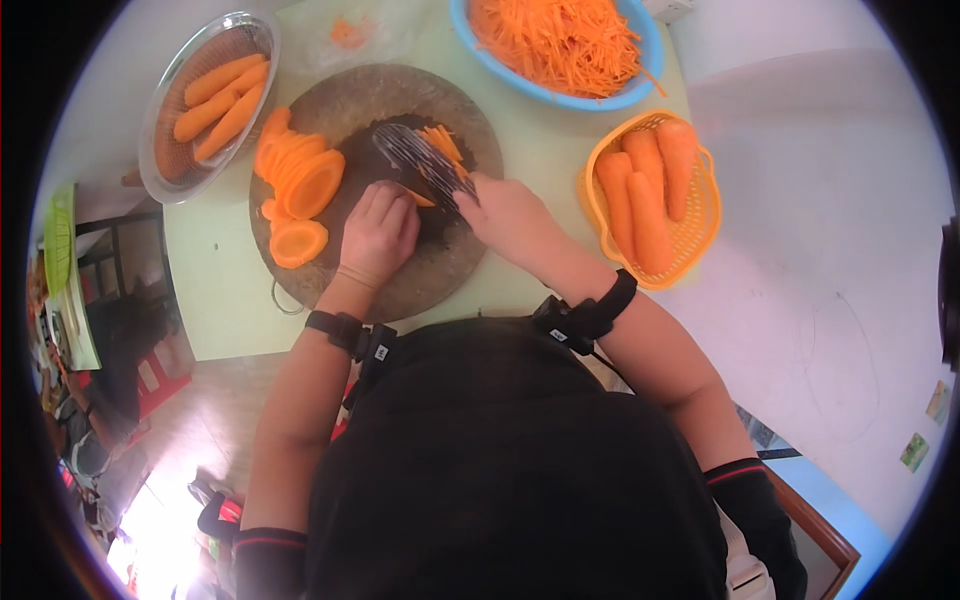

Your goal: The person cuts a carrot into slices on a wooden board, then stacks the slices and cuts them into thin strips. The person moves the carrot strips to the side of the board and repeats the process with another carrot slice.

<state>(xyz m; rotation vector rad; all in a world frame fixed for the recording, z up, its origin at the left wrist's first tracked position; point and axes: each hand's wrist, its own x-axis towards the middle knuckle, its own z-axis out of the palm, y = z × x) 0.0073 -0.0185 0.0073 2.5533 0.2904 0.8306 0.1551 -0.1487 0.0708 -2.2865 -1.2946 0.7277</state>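
At the round board's (365, 90) centre, the left hand (380, 228) curls down on a carrot piece (419, 199), probably steadying it beside the knife (412, 152) gripped by the right hand (505, 220) at three o'clock, with slices (316, 186) at ten, apparently clear of the blade.

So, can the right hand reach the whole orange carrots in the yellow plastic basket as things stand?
Probably not directly: the right hand holds the dark, streaked knife. Otherwise, the way to the carrots in the basket looks free.
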